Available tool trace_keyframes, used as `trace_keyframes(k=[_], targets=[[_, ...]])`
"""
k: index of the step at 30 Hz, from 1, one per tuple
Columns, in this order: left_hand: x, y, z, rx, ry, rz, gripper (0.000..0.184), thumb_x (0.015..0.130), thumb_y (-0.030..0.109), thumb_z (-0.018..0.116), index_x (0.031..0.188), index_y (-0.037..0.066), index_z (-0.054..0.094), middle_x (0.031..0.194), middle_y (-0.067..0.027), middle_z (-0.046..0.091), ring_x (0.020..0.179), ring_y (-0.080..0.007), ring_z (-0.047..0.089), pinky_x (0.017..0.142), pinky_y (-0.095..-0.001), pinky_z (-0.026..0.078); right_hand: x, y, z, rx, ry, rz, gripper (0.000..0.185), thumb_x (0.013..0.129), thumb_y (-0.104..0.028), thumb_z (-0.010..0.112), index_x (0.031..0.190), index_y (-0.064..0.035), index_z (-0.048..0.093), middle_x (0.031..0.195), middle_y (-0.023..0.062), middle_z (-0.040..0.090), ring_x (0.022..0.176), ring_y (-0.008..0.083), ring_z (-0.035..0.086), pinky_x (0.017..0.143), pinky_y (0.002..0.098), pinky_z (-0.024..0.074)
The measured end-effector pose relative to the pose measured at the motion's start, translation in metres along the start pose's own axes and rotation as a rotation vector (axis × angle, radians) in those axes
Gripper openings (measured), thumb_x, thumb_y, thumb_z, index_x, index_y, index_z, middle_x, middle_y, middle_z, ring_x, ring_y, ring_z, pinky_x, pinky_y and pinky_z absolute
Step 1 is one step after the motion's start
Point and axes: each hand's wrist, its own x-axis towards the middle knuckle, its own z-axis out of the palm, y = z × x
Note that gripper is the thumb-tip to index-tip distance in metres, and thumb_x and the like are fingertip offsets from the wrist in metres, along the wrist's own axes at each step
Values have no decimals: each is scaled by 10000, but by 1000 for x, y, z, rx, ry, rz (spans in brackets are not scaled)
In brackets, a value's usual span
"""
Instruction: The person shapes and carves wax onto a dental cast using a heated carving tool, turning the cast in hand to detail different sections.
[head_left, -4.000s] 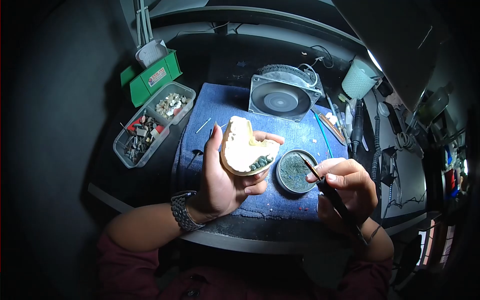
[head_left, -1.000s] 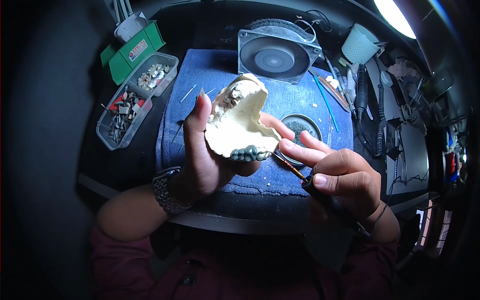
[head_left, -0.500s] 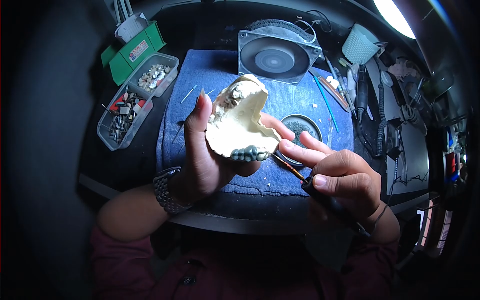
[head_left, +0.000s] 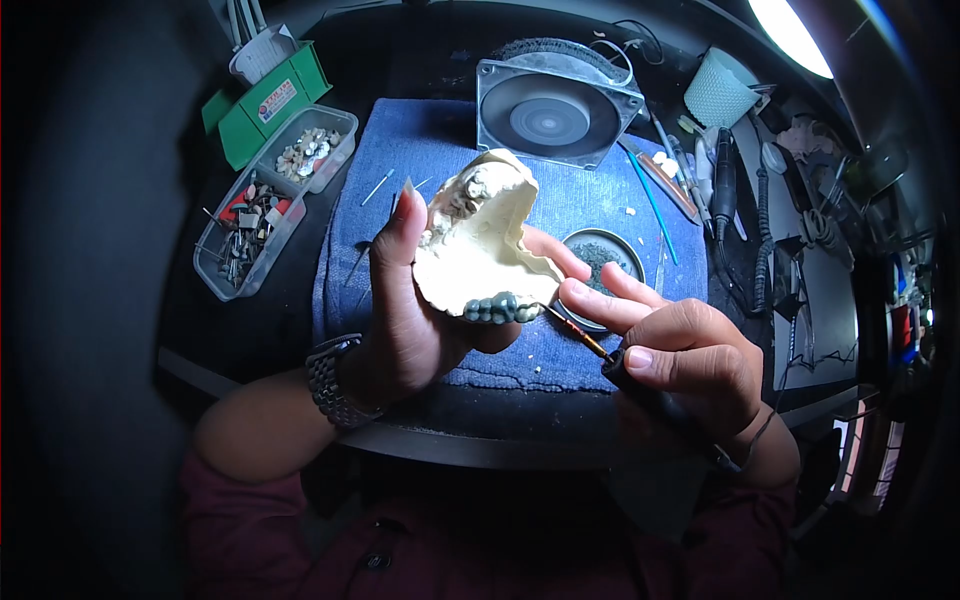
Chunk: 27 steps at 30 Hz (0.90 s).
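Observation:
A cream plaster dental cast (head_left: 475,235) is held up above the blue towel by my left hand (head_left: 400,310), thumb on its left side and fingers behind it. Dark green wax teeth (head_left: 491,307) sit along the cast's lower edge. My right hand (head_left: 690,350) grips an electric wax-carving pen (head_left: 640,385) with a black handle, a trailing cord and a thin coppery shaft. The pen's tip lies at the edge of the cast, just right of the wax teeth; whether it touches is too small to tell. My right fingertips rest near the cast's right corner.
A blue towel (head_left: 410,150) covers the table middle. On it are a round tin (head_left: 635,262) of dark wax bits and a square fan (head_left: 548,112). A clear divided box (head_left: 275,200) holds burs and teeth at left, beside a green box (head_left: 270,100). Tools and a handpiece (head_left: 724,170) lie right.
The cast has shifted very slightly to the right and tilted a touch in my left hand. The pen and my right hand stay nearly where they were.

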Motion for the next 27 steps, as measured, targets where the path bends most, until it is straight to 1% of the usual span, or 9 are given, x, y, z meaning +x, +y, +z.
trace_keyframes(k=[5,7,11,14,17,20,23,26,27], targets=[[-1,-1,-3,-160,-58,-31,1070,793,831,49,999,-62,601,873,-129,637,518,-115,507,417,-213,372,2,-2,-1,-8,24,-17,383,803,99,625,1158,17,507,988,205,569,1130,470,554,1012,646,333],[-1,0,-2,-163,-37,-43,1064,801,825,56,1002,-66,602,855,-126,632,504,-111,486,406,-216,354,2,-5,1,-67,118,-46,323,852,29,608,1140,-8,466,937,180,544,1076,480,579,1002,654,350],[2,0,1,-77,6,-21,1019,836,793,75,1017,-65,594,863,-137,628,489,-108,441,394,-224,312,0,1,-5,-273,300,-113,320,892,-100,612,1133,-36,412,926,159,509,988,435,633,904,538,510],[7,-4,1,-96,26,27,931,890,728,84,1043,-49,572,951,-168,622,535,-105,441,414,-219,309,-1,11,-7,-408,345,-110,321,845,-86,679,1101,2,505,965,177,568,947,345,663,872,414,538],[12,-6,-6,-266,3,54,875,924,680,94,1070,-51,554,999,-184,612,600,-110,483,472,-222,368,-2,16,-6,-423,382,-83,313,832,-93,693,1071,43,543,978,203,610,932,309,659,835,371,538],[12,-5,1,-217,91,27,872,933,667,115,1134,-72,532,1035,-193,618,684,-132,566,538,-231,426,-2,17,-5,-417,386,-70,312,834,-91,686,1070,62,549,999,214,622,954,299,652,828,359,534],[10,-1,-2,-123,77,-7,874,940,654,126,1198,-91,503,1080,-200,620,782,-165,628,603,-232,460,-2,17,-4,-441,375,-59,301,840,-86,676,1071,60,550,999,215,624,952,296,653,843,366,528],[15,-4,-10,-169,47,5,884,940,655,122,1241,-96,479,1072,-196,635,834,-182,649,645,-228,475,-2,19,-2,-439,382,-56,295,844,-85,670,1072,59,550,1002,219,628,954,294,653,854,373,522],[15,-4,-9,-177,67,13,882,941,654,119,1271,-90,459,999,-188,652,807,-181,647,649,-230,478,-1,18,-1,-433,376,-41,296,844,-86,670,1072,59,550,1005,222,629,953,294,654,854,374,522]])
